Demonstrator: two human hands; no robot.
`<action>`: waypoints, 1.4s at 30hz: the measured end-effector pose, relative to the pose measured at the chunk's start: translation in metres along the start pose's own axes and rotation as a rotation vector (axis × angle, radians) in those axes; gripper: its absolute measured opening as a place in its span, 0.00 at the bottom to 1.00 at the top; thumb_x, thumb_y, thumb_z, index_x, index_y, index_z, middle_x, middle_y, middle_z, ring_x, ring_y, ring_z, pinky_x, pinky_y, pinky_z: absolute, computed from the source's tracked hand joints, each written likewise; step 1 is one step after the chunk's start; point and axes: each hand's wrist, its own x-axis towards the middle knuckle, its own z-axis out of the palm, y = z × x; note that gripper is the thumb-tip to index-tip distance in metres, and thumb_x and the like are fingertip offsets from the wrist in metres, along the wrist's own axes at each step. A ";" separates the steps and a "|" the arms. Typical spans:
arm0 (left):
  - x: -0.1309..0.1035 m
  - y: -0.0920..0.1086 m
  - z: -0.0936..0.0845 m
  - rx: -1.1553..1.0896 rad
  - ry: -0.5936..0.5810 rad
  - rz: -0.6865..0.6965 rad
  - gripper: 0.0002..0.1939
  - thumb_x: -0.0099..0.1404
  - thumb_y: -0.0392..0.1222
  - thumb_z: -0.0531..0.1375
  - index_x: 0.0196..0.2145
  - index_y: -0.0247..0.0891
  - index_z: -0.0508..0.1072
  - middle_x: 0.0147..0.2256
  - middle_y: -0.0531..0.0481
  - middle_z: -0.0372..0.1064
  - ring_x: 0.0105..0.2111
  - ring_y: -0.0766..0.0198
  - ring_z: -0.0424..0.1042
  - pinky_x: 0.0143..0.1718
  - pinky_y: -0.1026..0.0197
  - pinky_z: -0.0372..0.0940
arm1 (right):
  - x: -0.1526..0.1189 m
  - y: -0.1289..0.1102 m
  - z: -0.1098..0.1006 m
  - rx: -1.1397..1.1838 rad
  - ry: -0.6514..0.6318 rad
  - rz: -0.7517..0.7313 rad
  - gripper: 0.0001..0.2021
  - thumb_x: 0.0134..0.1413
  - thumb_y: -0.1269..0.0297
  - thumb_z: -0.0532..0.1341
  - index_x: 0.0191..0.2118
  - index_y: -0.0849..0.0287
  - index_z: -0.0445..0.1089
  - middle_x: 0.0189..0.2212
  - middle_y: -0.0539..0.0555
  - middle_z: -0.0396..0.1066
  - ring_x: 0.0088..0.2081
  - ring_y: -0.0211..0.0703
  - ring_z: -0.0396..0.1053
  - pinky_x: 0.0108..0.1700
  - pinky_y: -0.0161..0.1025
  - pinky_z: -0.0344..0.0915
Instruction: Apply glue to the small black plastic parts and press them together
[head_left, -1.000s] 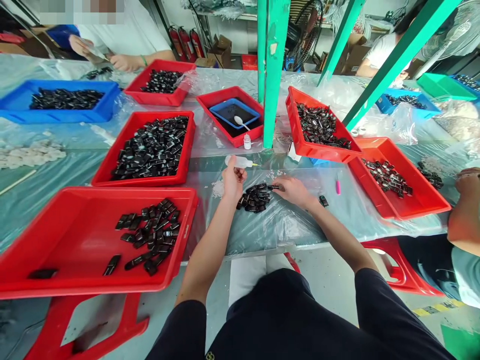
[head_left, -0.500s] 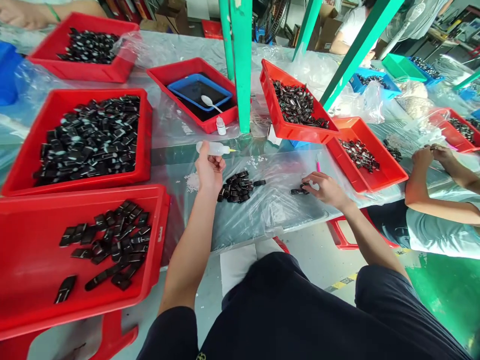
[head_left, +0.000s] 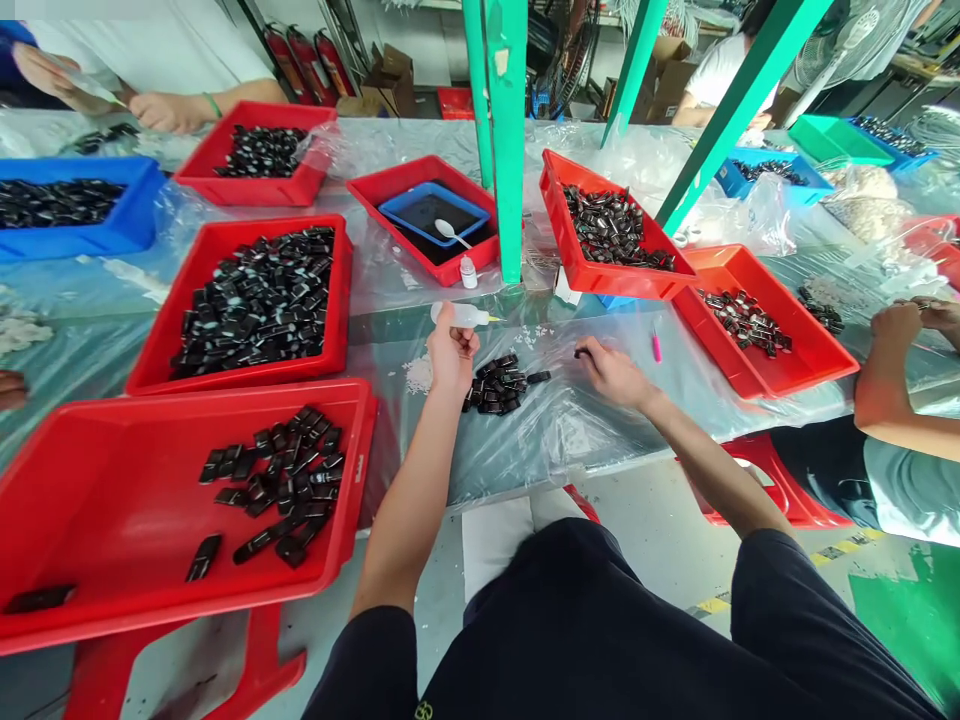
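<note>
My left hand (head_left: 452,358) is closed around a translucent squeeze bottle (head_left: 466,316), whose yellowish needle tip points right. My right hand (head_left: 611,371) pinches a small black plastic part (head_left: 583,353) above the table's plastic sheet. Between the hands lies a pile of black parts (head_left: 498,386), with a single one at its right edge. Small white pieces (head_left: 418,375) are heaped beside my left hand, and more white bits (head_left: 534,337) are scattered behind the pile. To the right of my right hand is a pink pen-like tool (head_left: 657,347).
Red bins of black parts (head_left: 341,300) stand on my left; a lower red bin (head_left: 365,450) is at the table's near edge. Orange-red bins (head_left: 825,365) are on the right. A green post (head_left: 511,200) rises behind a small white bottle (head_left: 468,272). Co-workers sit across and at right.
My right hand has lifted a black part from the sheet and moved left with it, away from the pink tool. My left hand still holds the bottle. The view has shifted left.
</note>
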 end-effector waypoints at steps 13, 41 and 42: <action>0.000 0.000 -0.002 0.022 0.000 -0.003 0.26 0.60 0.62 0.69 0.26 0.38 0.67 0.18 0.58 0.56 0.15 0.75 0.55 0.16 0.69 0.51 | 0.094 -0.017 0.033 -0.073 0.026 0.211 0.16 0.71 0.53 0.53 0.44 0.58 0.73 0.41 0.64 0.80 0.42 0.56 0.77 0.38 0.43 0.64; 0.006 -0.014 -0.005 0.328 0.022 0.236 0.30 0.69 0.66 0.60 0.23 0.37 0.68 0.19 0.54 0.56 0.18 0.73 0.57 0.18 0.63 0.45 | 0.071 -0.030 0.048 0.827 0.022 -0.174 0.24 0.68 0.38 0.56 0.50 0.54 0.69 0.41 0.52 0.77 0.42 0.42 0.76 0.41 0.43 0.80; 0.006 -0.014 -0.005 0.322 0.025 0.238 0.30 0.68 0.66 0.61 0.23 0.37 0.68 0.20 0.53 0.56 0.18 0.73 0.56 0.19 0.62 0.45 | 0.071 -0.030 0.048 0.828 0.019 -0.173 0.24 0.68 0.38 0.56 0.51 0.53 0.70 0.41 0.52 0.77 0.43 0.42 0.76 0.42 0.44 0.80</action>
